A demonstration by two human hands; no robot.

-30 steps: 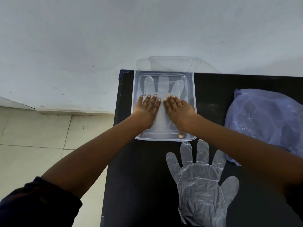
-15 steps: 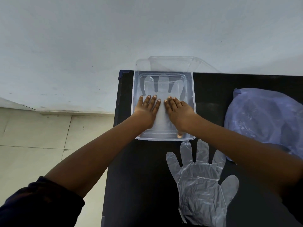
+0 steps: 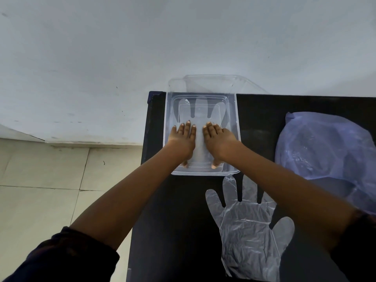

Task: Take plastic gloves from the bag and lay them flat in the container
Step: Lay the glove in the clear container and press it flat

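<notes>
1. Nearest to the person, two dark sleeves (image 3: 61, 259) are showing at 7 o'clock and at 4 o'clock, with bare forearms reaching away over a black table (image 3: 173, 231).
2. A clear plastic glove (image 3: 248, 237) is lying flat on the table at about 5 o'clock, its fingers pointing away toward 12 o'clock; the right forearm is crossing above its far right part.
3. Further off, at 3 o'clock, a crumpled bluish plastic bag (image 3: 329, 147) is sitting on the table, well apart from the container.
4. Just beyond the loose glove's fingertips, a clear rectangular container (image 3: 237, 119) is standing at the table's far left corner, at roughly 12 o'clock.
5. Inside it, the left hand (image 3: 183, 139) is lying palm down with fingers spread flat, gripping nothing.
6. Beside it, the right hand (image 3: 218, 139) is lying the same way, open and flat, also gripping nothing; the two hands are near each other but not touching.
7. Both are pressing on a second glove (image 3: 200, 110) lying flat on the container's floor, its fingers fanning out past the person's fingertips toward 12 o'clock.
8. Behind the container, its clear lid (image 3: 213, 83) is leaning back against the pale wall (image 3: 142, 37).
9. At 9 o'clock, a tiled floor (image 3: 50, 180) is showing beside the table.
</notes>
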